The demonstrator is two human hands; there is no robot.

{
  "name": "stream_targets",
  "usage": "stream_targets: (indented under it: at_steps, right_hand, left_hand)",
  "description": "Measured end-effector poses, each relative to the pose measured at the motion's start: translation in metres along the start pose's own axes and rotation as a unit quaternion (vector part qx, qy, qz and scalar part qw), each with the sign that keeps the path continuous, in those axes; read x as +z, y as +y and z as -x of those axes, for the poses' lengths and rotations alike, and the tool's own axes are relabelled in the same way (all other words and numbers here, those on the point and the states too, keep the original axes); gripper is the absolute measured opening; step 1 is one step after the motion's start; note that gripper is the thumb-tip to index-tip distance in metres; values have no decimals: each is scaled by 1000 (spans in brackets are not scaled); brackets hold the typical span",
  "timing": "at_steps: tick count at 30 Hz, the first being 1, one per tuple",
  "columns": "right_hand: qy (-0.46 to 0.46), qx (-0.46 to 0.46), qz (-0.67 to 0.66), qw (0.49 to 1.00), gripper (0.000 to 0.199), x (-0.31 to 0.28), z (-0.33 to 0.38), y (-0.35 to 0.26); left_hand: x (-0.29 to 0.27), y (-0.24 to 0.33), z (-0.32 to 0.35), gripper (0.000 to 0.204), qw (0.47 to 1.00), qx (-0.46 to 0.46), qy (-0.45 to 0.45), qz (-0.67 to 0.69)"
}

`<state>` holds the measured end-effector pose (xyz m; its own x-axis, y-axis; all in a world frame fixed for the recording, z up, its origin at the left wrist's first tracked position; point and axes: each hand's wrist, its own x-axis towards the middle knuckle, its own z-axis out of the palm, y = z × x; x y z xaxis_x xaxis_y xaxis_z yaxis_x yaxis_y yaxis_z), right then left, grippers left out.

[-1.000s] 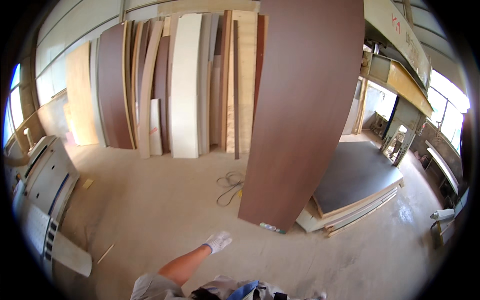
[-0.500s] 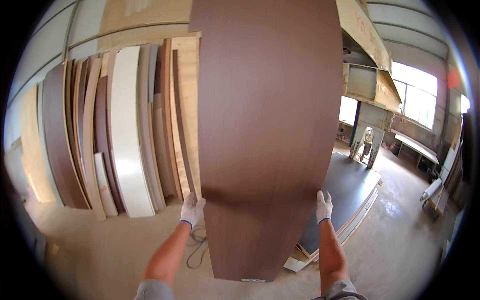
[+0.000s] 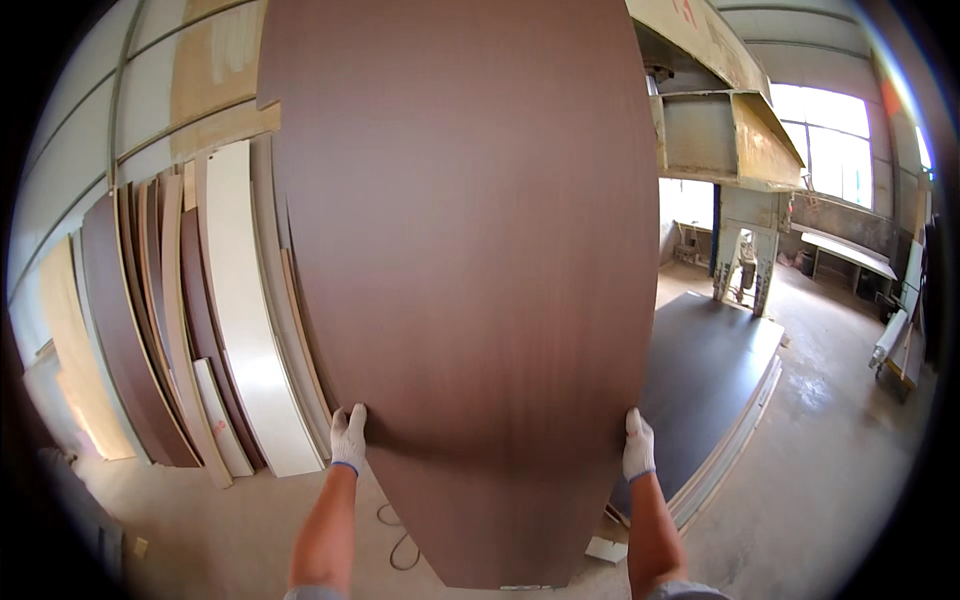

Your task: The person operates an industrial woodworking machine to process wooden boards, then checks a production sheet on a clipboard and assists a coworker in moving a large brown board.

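A tall dark brown wood panel stands upright before me and fills the middle of the view. Its top runs out of the picture, and a step is cut into its upper left edge. In a white knitted glove, my left hand grips the panel's left edge, thumb toward the front face. My right hand, gloved the same way, holds the right edge at about the same height. Fingers behind the panel are hidden on both sides. A small label shows at the panel's bottom edge.
Many boards lean on the left wall, among them a white one. To the right lies a low stack of dark panels. Behind it stands a large metal press frame. A dark cord curls on the floor by the panel's foot.
The panel has shifted left and looks wider, now covering some of the leaning boards. Both hands still grip its edges and sit slightly lower in view.
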<state>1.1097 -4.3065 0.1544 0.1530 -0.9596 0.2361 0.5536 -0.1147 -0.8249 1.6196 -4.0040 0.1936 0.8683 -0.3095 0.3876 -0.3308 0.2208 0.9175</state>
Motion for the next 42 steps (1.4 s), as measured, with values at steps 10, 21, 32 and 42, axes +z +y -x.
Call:
stream_targets:
  at_steps: [10,21,32,42]
  right_hand:
    - [-11,-23,39,999,46,-67,49,7]
    - [12,64,-67,996,54,-153,78,13]
    - [-20,32,133,990,54,-100,141,-17]
    - [-66,-6,152,986,54,-72,233,-53]
  left_hand:
    - [-12,27,54,77,992,-58,-30,112]
    - [-14,187,237,59,995,-78,-15,65]
    - [-62,231,425,54,986,-62,132,76]
    - [-149,307,542,35,960,-44,270,56]
